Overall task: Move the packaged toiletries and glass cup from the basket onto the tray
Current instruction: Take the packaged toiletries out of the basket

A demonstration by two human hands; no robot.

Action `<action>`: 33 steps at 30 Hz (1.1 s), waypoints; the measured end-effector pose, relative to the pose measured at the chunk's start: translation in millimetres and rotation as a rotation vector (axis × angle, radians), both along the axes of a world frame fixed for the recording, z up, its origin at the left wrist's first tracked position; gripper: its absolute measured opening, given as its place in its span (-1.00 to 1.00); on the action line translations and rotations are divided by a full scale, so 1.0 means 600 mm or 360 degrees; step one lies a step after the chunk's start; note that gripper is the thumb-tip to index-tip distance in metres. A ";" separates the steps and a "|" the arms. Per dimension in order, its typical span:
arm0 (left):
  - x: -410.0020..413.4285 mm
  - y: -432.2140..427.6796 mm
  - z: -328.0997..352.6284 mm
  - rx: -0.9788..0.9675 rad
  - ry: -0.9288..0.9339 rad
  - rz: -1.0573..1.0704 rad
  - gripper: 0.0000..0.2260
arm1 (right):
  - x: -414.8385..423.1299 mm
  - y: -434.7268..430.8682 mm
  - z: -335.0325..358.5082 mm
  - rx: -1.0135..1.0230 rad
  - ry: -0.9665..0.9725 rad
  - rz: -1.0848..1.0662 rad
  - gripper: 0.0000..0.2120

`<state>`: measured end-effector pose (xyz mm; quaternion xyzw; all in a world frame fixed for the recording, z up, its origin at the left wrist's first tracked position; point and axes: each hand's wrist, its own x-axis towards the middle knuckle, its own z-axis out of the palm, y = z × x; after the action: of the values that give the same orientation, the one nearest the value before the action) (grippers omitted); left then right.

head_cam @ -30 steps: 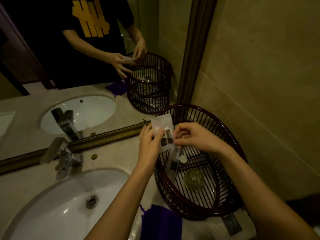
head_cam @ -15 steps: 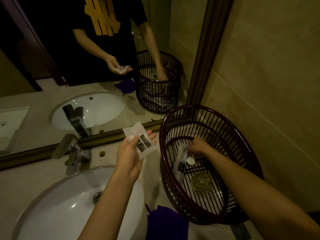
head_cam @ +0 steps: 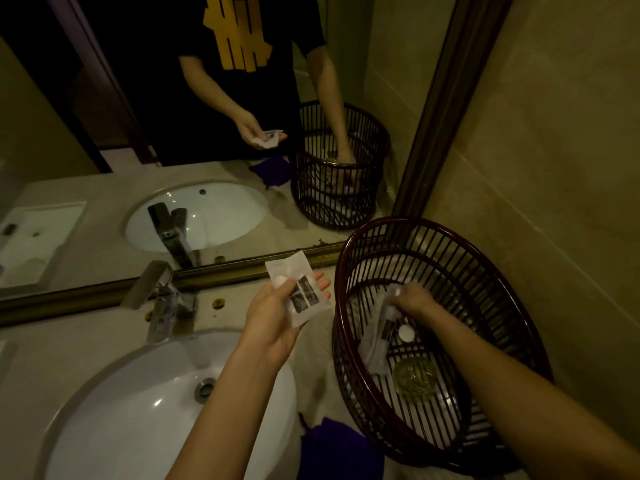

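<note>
1. The left hand was held palm-up above the pale stone worktop, between the white oval sink and the dark red slatted basket.
2. Its fingers were loosely curled, and the thumb pressed a flat white toiletry sachet with dark printed panels against the palm; the sachet's upper corner stuck out past the fingertips toward the mirror.
3. The right hand reached down inside the basket, near its far wall.
4. Its fingers were closed around the top end of a long clear-wrapped toiletry packet, which leaned against the basket's left inner side, its lower end on the basket floor.
5. A small round white cap-like item lay just beside that packet; whether it was part of it could not be told.
6. The clear glass cup stood upright on the basket floor, nearer the viewer than the right hand and close to the packet's lower end.
7. A crumpled purple cloth lay on the worktop at the near edge, touching the basket's base.
8. A chrome tap stood behind the sink, in front of the mirror's gilt frame.
9. The mirror showed a person in a black shirt with yellow print, with both hands in the same poses.
</note>
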<state>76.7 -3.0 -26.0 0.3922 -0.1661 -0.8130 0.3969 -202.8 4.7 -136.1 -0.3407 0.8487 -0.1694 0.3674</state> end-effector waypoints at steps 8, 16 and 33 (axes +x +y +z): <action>-0.042 0.001 0.039 0.0014 0.0057 -0.0194 -0.64 | 0.007 0.025 0.240 -0.0690 -0.0543 0.0357 -0.65; -0.074 0.040 0.065 -0.0124 0.0348 -0.0597 -0.47 | 0.087 0.019 0.353 -0.0971 -0.0387 0.0792 -0.88; -0.028 0.035 0.033 -0.0063 0.0311 -0.0471 -0.60 | -0.004 -0.030 0.090 -0.0129 0.0094 0.0286 -0.82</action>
<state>59.8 17.8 -6.4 0.2747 -0.1987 -0.8934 0.2948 -205.5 -13.2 -82.2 -0.4348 0.8176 -0.1600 0.3418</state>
